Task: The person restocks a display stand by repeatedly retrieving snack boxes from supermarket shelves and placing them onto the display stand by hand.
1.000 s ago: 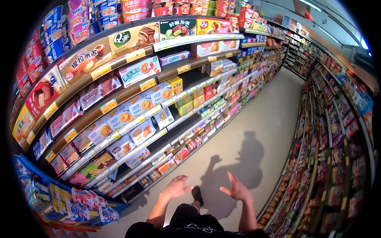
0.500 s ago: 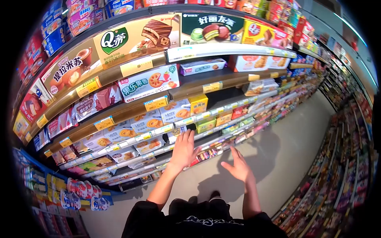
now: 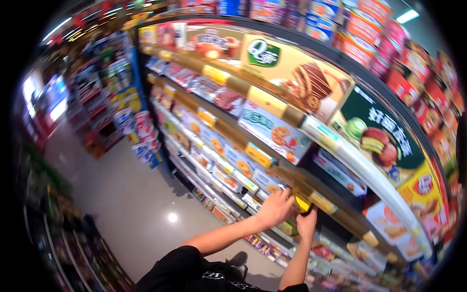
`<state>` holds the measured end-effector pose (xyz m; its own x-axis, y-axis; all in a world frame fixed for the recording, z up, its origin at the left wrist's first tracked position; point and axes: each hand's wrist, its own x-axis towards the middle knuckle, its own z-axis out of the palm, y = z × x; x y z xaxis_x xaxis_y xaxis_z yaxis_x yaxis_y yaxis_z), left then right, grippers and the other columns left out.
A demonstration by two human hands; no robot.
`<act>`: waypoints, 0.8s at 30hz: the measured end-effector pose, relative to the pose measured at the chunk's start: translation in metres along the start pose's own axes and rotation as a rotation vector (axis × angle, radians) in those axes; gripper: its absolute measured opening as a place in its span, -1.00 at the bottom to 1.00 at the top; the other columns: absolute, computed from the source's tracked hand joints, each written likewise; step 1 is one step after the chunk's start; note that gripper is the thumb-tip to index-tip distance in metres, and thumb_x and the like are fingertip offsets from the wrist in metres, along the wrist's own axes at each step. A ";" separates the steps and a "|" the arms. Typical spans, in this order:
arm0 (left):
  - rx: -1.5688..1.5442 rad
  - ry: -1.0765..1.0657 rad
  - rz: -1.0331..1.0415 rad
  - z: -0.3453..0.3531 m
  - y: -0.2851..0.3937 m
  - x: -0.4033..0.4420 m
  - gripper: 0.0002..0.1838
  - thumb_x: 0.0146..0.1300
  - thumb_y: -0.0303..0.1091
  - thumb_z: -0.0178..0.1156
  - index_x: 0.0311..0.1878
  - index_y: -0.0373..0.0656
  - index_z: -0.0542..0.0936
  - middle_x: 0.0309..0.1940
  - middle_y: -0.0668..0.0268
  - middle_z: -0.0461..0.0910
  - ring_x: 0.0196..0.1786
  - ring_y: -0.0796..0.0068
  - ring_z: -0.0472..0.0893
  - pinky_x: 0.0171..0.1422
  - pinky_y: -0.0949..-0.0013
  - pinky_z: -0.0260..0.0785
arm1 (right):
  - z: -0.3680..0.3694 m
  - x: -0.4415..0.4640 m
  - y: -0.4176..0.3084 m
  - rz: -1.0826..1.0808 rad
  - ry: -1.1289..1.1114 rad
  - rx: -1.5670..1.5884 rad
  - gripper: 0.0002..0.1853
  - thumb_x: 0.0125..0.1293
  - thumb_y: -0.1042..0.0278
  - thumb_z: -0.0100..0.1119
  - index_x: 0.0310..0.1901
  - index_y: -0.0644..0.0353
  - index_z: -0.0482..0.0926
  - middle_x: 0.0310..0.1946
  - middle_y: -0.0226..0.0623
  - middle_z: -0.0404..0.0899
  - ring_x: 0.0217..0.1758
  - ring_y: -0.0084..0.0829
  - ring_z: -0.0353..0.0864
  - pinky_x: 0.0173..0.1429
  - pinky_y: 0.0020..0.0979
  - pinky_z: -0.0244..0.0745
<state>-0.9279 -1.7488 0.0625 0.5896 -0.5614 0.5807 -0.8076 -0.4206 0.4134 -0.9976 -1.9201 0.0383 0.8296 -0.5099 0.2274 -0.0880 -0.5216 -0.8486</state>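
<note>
A yellow box shows on a middle shelf between my two hands, at the right end of a row of white cookie boxes. My left hand is on the box's left side, its fingers curled against it. Below and to the right, my right hand closes on the box's near corner. Motion blur and the hands hide much of the box, and I cannot tell whether it has come off the shelf.
Above are a white fruit-biscuit box, a tan cake carton and a green carton. A white shelf edge juts out on the right. Floor runs left towards a blue-edged display.
My view has swung left and tilted. Both hands, spread in front of the shelves before, have come together at the yellow box, with their fingers closed around it.
</note>
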 end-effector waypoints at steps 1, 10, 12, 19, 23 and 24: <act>0.007 0.008 -0.003 0.001 0.002 -0.004 -0.59 0.17 -0.33 0.38 0.03 -0.25 0.49 0.14 -0.09 0.48 0.00 -0.11 0.56 0.06 -0.02 0.48 | 0.004 0.004 0.015 -0.032 0.016 0.004 -0.19 0.10 0.45 0.52 0.41 0.31 0.39 0.29 0.05 0.58 0.37 -0.04 0.58 0.45 -0.19 0.41; -0.483 0.097 0.106 -0.034 0.005 -0.083 -0.26 0.30 -0.34 0.37 0.47 -0.29 0.28 0.30 -0.09 0.39 0.33 -0.15 0.48 0.41 0.08 0.42 | -0.020 -0.073 -0.025 -0.603 0.134 -0.084 -0.12 -0.09 0.56 0.54 0.37 0.25 0.39 0.30 0.00 0.42 0.42 0.03 0.38 0.54 -0.04 0.20; -0.474 0.130 0.021 -0.076 -0.006 -0.126 -0.06 0.29 -0.17 0.45 0.58 -0.33 0.15 0.43 -0.14 0.31 0.47 -0.14 0.37 0.57 0.06 0.26 | 0.009 -0.099 -0.011 -0.608 -0.047 0.124 -0.05 -0.03 0.47 0.56 0.46 0.22 0.31 0.35 -0.05 0.37 0.38 -0.07 0.44 0.44 -0.08 0.39; -0.497 0.379 -0.400 -0.185 -0.038 -0.343 0.03 0.34 0.07 0.38 0.60 -0.38 0.07 0.43 -0.15 0.34 0.49 -0.07 0.39 0.60 0.03 0.21 | 0.194 -0.245 -0.116 -0.125 -0.876 0.860 -0.08 -0.17 0.46 0.19 0.41 0.26 0.27 0.20 -0.13 0.49 0.24 -0.20 0.56 0.36 -0.20 0.48; -0.471 0.877 -0.567 -0.247 -0.047 -0.446 -0.02 0.38 0.10 0.34 0.57 -0.40 0.13 0.31 -0.06 0.50 0.36 0.09 0.52 0.49 0.09 0.34 | 0.289 -0.337 -0.206 -0.186 -1.140 0.866 -0.03 -0.08 0.41 0.12 0.51 0.31 0.14 0.25 -0.14 0.47 0.31 -0.25 0.52 0.41 -0.26 0.44; -0.462 0.984 -0.593 -0.262 -0.048 -0.469 -0.04 0.40 0.10 0.32 0.56 -0.40 0.15 0.28 -0.02 0.53 0.34 0.14 0.54 0.47 0.12 0.36 | 0.304 -0.358 -0.237 -0.187 -1.209 0.854 -0.05 -0.04 0.40 0.14 0.51 0.34 0.16 0.25 -0.11 0.46 0.32 -0.23 0.51 0.44 -0.25 0.42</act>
<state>-1.1684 -1.2787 -0.0462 0.7669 0.4882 0.4165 -0.4654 -0.0237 0.8848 -1.1060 -1.4064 0.0130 0.7734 0.6011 0.2011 0.0557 0.2515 -0.9662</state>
